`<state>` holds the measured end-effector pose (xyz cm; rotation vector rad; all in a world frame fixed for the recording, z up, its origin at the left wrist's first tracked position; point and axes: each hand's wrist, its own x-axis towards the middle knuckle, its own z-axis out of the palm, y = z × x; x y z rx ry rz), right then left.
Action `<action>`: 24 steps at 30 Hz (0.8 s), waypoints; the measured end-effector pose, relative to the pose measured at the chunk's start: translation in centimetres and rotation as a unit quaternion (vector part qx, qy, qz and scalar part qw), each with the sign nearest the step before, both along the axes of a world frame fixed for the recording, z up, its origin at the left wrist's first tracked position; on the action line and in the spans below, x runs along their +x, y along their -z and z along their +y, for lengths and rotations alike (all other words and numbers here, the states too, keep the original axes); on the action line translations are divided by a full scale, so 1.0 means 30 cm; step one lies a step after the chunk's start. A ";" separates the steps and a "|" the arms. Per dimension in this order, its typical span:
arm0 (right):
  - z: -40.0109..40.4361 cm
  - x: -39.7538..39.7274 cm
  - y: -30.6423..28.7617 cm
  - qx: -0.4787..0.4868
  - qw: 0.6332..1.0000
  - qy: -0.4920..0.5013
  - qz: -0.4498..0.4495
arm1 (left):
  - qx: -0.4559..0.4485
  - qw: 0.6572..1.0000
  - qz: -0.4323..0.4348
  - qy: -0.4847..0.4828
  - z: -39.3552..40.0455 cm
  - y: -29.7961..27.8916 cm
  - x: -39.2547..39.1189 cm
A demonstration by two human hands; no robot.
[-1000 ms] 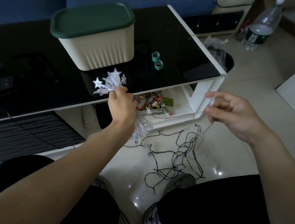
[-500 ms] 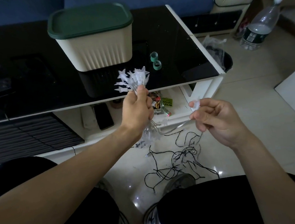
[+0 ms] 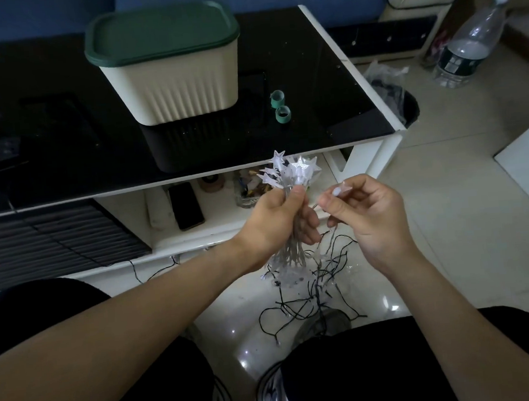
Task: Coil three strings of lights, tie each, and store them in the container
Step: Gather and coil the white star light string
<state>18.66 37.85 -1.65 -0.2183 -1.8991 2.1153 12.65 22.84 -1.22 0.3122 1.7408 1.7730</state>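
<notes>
My left hand [image 3: 277,218] grips a bundle of clear star lights [image 3: 289,170]; the stars fan out above the fist and looped wires hang below it. Close beside it, my right hand [image 3: 365,211] pinches a single star light [image 3: 341,189] on the same string. Loose dark wire [image 3: 315,294] trails from both hands into a tangle on the floor between my knees. A cream container with a green lid [image 3: 167,62], lid on, stands on the black table [image 3: 310,70]. Two green tape rolls [image 3: 279,105] lie to its right.
A shelf under the tabletop holds a dark phone [image 3: 186,206] and a glass dish of small items [image 3: 249,190]. A plastic bottle [image 3: 466,48] and a black bin with a bag [image 3: 398,101] stand on the tiled floor at right. A blue sofa runs behind the table.
My left hand has carried the star bundle right and downward, off the table edge. My right hand has come left and up with its star until the two hands nearly meet.
</notes>
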 end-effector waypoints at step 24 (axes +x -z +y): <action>-0.071 0.005 0.059 -0.050 0.984 0.108 -0.133 | -0.176 0.960 0.215 -0.018 -0.002 0.069 0.018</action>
